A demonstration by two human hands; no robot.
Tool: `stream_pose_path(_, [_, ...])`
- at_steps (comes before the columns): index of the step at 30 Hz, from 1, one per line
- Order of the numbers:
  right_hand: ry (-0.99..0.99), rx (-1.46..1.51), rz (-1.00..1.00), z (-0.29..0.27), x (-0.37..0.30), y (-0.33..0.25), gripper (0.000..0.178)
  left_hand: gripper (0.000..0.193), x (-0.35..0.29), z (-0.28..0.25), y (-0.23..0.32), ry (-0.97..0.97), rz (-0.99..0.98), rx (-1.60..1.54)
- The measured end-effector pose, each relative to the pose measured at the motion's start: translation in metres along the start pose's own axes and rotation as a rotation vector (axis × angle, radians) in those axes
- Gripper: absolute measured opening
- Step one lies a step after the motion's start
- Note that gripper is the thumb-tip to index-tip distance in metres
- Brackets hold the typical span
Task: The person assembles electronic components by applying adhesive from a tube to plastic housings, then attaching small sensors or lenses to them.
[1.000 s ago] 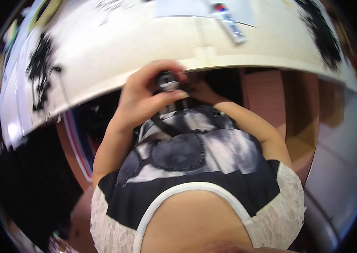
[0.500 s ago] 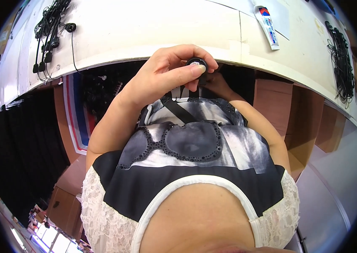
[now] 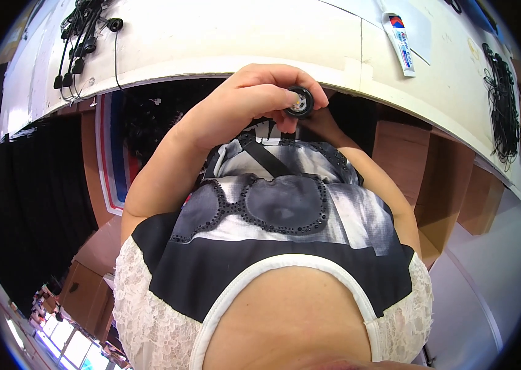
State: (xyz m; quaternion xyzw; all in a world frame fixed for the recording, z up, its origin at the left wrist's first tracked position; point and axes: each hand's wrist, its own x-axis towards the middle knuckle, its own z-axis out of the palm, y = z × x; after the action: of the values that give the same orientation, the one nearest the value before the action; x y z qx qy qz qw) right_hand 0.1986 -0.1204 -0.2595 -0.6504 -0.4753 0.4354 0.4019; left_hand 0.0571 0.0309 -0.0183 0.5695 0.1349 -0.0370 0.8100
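Observation:
My left hand (image 3: pixel 260 92) is closed on a small round black housing (image 3: pixel 307 111) just off the table's near edge. A pale disc with small yellowish spots shows inside its black rim, and my thumb tip rests at the rim's left side. Lower and behind it, my right hand (image 3: pixel 324 125) reaches in from the right. Its fingers are hidden behind the housing and my left hand, so their grip does not show.
Along the near edge runs the white table (image 3: pixel 211 43). Bundled black cables (image 3: pixel 81 43) lie at its left, another cable bundle (image 3: pixel 502 105) at its right. A white-and-blue tube (image 3: pixel 401 46) lies near the back right. Cardboard boxes (image 3: pixel 399 157) stand below on the right.
My left thumb has slid from over the housing's face to its left side, uncovering the disc. The housing has shifted slightly right and down in view.

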Motion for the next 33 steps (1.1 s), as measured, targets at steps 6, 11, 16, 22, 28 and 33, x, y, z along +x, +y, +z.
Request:
stream_pose_path(6, [-0.125,-0.133,-0.363,0.011,0.049,0.010,0.039,0.023,-0.008,0.006,-0.002,0.079,-0.074,0.017])
stream_pose_path(11, [-0.395,0.034,-0.599,0.015,0.010,-0.007,0.037,0.027,-0.001,0.005,-0.022,0.140,0.022,-0.047])
stream_pose_path(16, [-0.581,0.092,-0.440,-0.005,0.028,0.006,0.034,0.027,-0.020,0.025,-0.022,0.262,0.093,-0.047])
stream_pose_path(22, [-0.362,0.170,-0.053,0.022,0.034,-0.012,0.031,0.031,-0.042,0.020,-0.022,0.322,0.161,-0.171])
stream_pose_path(28, [-0.174,0.453,0.195,0.001,0.014,0.000,0.040,0.034,-0.022,0.036,-0.018,0.252,0.341,-0.032])
stream_pose_path(33, [0.033,-0.276,-0.271,-0.010,-0.008,-0.130,0.025,0.036,-0.006,0.017,-0.023,0.251,0.527,0.499])
